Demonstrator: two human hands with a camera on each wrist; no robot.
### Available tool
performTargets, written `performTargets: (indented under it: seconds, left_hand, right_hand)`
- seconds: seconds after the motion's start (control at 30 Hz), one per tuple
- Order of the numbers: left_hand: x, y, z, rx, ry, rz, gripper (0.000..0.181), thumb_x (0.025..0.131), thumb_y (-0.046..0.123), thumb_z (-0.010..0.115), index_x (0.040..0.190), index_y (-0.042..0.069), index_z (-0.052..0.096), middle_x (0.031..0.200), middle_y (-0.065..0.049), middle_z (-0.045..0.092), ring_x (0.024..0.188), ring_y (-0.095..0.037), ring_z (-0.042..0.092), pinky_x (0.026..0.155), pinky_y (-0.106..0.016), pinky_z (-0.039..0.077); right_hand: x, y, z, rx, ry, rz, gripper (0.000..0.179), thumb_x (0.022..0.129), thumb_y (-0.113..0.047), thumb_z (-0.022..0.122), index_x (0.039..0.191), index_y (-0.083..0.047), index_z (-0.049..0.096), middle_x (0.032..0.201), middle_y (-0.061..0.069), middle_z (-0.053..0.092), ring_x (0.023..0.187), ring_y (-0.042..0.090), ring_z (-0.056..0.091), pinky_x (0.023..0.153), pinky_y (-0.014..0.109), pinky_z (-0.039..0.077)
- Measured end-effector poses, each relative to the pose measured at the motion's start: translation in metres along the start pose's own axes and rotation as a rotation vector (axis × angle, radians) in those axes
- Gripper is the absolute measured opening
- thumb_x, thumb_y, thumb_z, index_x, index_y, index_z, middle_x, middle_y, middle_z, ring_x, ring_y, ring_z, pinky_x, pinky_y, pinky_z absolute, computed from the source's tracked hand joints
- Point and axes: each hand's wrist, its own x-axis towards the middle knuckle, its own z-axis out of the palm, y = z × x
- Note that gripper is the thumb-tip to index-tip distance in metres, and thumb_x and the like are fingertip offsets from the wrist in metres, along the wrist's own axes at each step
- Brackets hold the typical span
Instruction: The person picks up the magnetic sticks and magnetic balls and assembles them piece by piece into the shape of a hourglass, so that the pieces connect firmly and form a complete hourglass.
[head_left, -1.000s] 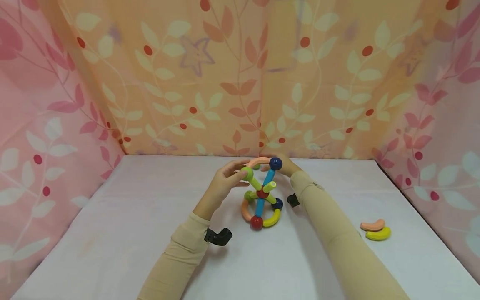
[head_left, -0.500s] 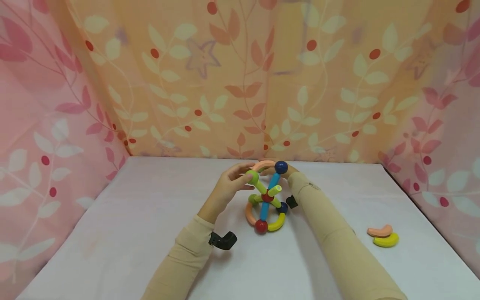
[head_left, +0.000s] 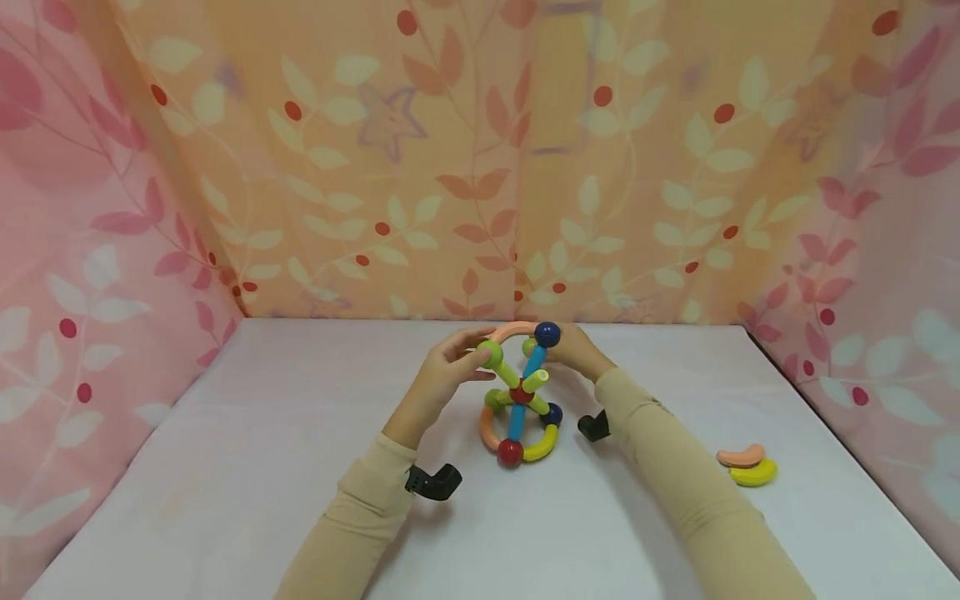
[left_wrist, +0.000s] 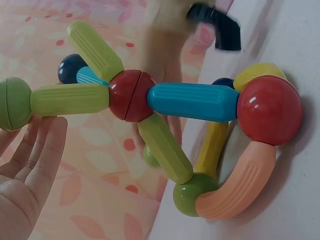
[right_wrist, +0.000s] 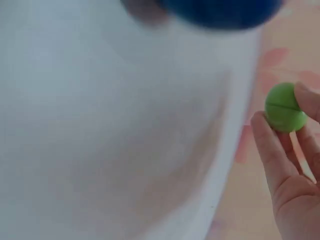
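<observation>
A magnetic ball-and-stick toy structure (head_left: 517,417) stands on the white table. Its base ring joins red, green and dark blue balls with curved sticks. Blue and lime sticks meet at a red middle ball (left_wrist: 131,95); a peach curved stick (head_left: 513,328) arches near the dark blue top ball (head_left: 547,334). My left hand (head_left: 445,371) holds the structure's upper green ball (head_left: 491,354) between thumb and fingers. My right hand (right_wrist: 295,185), behind the structure, pinches a separate-looking green ball (right_wrist: 284,107). Part of that hand is hidden in the head view.
On the table (head_left: 225,467) at right lie a peach curved stick (head_left: 741,456) and a yellow curved stick (head_left: 753,473). Black wrist cameras (head_left: 435,482) jut from both sleeves. A floral curtain (head_left: 480,167) rises behind the table's back edge.
My right hand, with its green ball, has shifted right from behind the peach arch, so the ball shows more. My left hand stays at the structure's upper green ball. The head view shifts slightly.
</observation>
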Motion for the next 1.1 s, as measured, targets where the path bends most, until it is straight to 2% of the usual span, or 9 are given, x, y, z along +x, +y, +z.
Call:
performTargets:
  seconds: [0.07, 0.13, 0.27, 0.4, 0.57, 0.7, 0.9, 1.1]
  left_hand:
    - [0.0, 0.0, 0.001, 0.002, 0.003, -0.004, 0.041, 0.099, 0.025, 0.06, 0.138, 0.012, 0.056, 0.126, -0.013, 0.056, 0.099, -0.017, 0.065, 0.093, -0.042, 0.059]
    - [0.0, -0.001, 0.0, 0.001, 0.006, -0.008, 0.041, 0.099, 0.024, 0.06, 0.138, 0.012, 0.056, 0.125, -0.013, 0.056, 0.099, -0.017, 0.065, 0.093, -0.042, 0.059]
    - [0.0, -0.001, -0.002, -0.005, 0.011, -0.013, 0.041, 0.099, 0.024, 0.06, 0.138, 0.011, 0.056, 0.122, -0.013, 0.056, 0.098, -0.016, 0.065, 0.093, -0.042, 0.059]
    - [0.0, -0.001, -0.002, -0.01, 0.017, -0.007, 0.041, 0.099, 0.023, 0.06, 0.138, 0.01, 0.056, 0.12, -0.012, 0.056, 0.097, -0.016, 0.065, 0.092, -0.042, 0.059]
    - [0.001, 0.0, 0.0, -0.007, 0.017, -0.001, 0.04, 0.099, 0.023, 0.06, 0.138, 0.012, 0.056, 0.121, -0.012, 0.057, 0.098, -0.017, 0.064, 0.092, -0.04, 0.059]
    - [-0.001, -0.002, 0.002, -0.006, 0.016, -0.01, 0.041, 0.1, 0.02, 0.059, 0.139, 0.009, 0.054, 0.122, -0.013, 0.056, 0.097, -0.016, 0.065, 0.093, -0.041, 0.059]
    - [0.0, 0.0, 0.003, -0.011, 0.009, -0.005, 0.041, 0.1, 0.023, 0.059, 0.139, 0.011, 0.055, 0.121, -0.012, 0.056, 0.097, -0.016, 0.064, 0.094, -0.041, 0.059]
    - [0.001, 0.001, 0.002, -0.011, 0.019, 0.001, 0.04, 0.099, 0.021, 0.06, 0.138, 0.01, 0.055, 0.12, -0.011, 0.056, 0.097, -0.015, 0.064, 0.092, -0.04, 0.059]
  right_hand:
    - [-0.019, 0.0, -0.006, 0.124, 0.052, 0.117, 0.046, 0.091, -0.026, 0.072, 0.132, -0.008, 0.061, 0.134, 0.017, 0.062, 0.122, 0.033, 0.06, 0.105, 0.047, 0.051]
    - [-0.04, -0.001, -0.012, 0.258, 0.087, 0.167, 0.05, 0.09, -0.027, 0.074, 0.132, -0.006, 0.06, 0.136, 0.017, 0.061, 0.125, 0.032, 0.06, 0.108, 0.048, 0.048]
    - [-0.077, -0.01, -0.022, 0.329, 0.143, 0.153, 0.052, 0.087, -0.034, 0.077, 0.13, -0.011, 0.063, 0.123, 0.008, 0.069, 0.116, 0.024, 0.064, 0.11, 0.048, 0.046]
    - [-0.1, -0.02, -0.027, 0.33, 0.208, 0.118, 0.053, 0.085, -0.038, 0.078, 0.13, -0.013, 0.065, 0.12, 0.004, 0.071, 0.107, 0.014, 0.065, 0.107, 0.046, 0.047]
    - [-0.118, -0.035, -0.027, 0.303, 0.279, 0.075, 0.052, 0.085, -0.038, 0.079, 0.128, -0.012, 0.066, 0.124, 0.008, 0.068, 0.113, 0.017, 0.062, 0.101, 0.034, 0.052]
    - [-0.131, -0.05, -0.02, 0.31, 0.301, 0.011, 0.05, 0.084, -0.033, 0.08, 0.126, -0.008, 0.067, 0.123, 0.01, 0.066, 0.115, 0.019, 0.06, 0.094, 0.024, 0.054]
    - [-0.139, -0.068, -0.012, 0.342, 0.284, -0.049, 0.046, 0.083, -0.025, 0.081, 0.123, -0.008, 0.068, 0.126, 0.011, 0.064, 0.106, 0.022, 0.07, 0.09, 0.027, 0.059]
    - [-0.136, -0.076, -0.006, 0.328, 0.267, -0.082, 0.041, 0.083, -0.02, 0.082, 0.12, -0.007, 0.071, 0.128, 0.009, 0.062, 0.107, 0.028, 0.068, 0.087, 0.026, 0.059]
